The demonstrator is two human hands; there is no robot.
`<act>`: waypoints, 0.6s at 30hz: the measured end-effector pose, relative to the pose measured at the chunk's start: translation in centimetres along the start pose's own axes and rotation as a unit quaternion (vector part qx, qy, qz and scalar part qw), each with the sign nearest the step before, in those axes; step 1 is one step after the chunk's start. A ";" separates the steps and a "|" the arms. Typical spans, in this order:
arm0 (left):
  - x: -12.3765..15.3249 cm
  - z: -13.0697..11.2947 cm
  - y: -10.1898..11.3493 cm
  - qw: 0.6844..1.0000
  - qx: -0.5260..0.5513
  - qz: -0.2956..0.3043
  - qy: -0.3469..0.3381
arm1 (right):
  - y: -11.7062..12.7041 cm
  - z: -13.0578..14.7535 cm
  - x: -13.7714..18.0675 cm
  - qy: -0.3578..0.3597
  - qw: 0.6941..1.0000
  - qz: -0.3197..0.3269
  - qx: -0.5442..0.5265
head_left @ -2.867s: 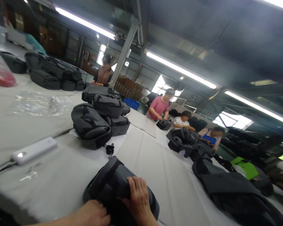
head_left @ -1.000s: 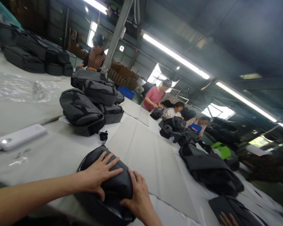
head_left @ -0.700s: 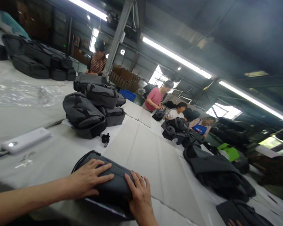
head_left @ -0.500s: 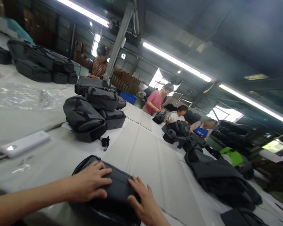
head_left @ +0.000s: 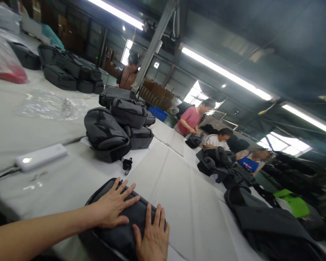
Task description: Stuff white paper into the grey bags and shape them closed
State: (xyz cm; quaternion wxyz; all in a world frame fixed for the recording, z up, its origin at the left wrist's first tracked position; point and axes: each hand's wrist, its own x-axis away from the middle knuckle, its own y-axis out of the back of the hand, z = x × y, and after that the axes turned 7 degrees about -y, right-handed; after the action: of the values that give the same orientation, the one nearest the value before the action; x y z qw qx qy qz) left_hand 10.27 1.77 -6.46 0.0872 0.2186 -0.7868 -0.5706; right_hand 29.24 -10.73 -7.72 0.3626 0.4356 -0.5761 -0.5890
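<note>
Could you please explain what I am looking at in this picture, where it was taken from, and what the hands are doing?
No machine here: a camera worn on a person's head looks forward and down over a long white table. The left hand and right hand are that person's own, both lying flat with fingers spread on a dark grey bag; neither closes a grip. Beyond sits a pile of similar bags, a loose black buckle, a white power strip and clear plastic wrap. Other people work along the far and right sides of the table.
</note>
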 end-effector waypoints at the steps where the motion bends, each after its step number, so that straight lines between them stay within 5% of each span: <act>1: -0.1 0.1 0.1 1.000 0.004 0.004 0.001 | -0.1 -0.1 -0.1 0.001 1.000 -0.003 0.001; 6: -0.7 0.3 0.7 1.000 0.013 0.007 0.006 | 1.0 -0.2 -1.2 0.005 1.000 -0.020 0.016; 12: -1.4 0.5 2.3 0.999 0.033 0.027 -0.005 | -0.6 -0.8 -1.5 0.005 0.998 -0.057 0.038; 18: -1.7 2.1 5.6 0.996 0.059 0.022 0.056 | -1.7 -1.2 0.1 -0.013 0.982 -0.175 0.065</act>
State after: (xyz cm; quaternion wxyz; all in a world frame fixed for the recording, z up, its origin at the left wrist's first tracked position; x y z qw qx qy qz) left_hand 9.61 5.76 -1.76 0.1307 0.2377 -0.8176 -0.5079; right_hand 30.42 -11.16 -9.35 0.2169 0.5444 -0.5330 -0.6102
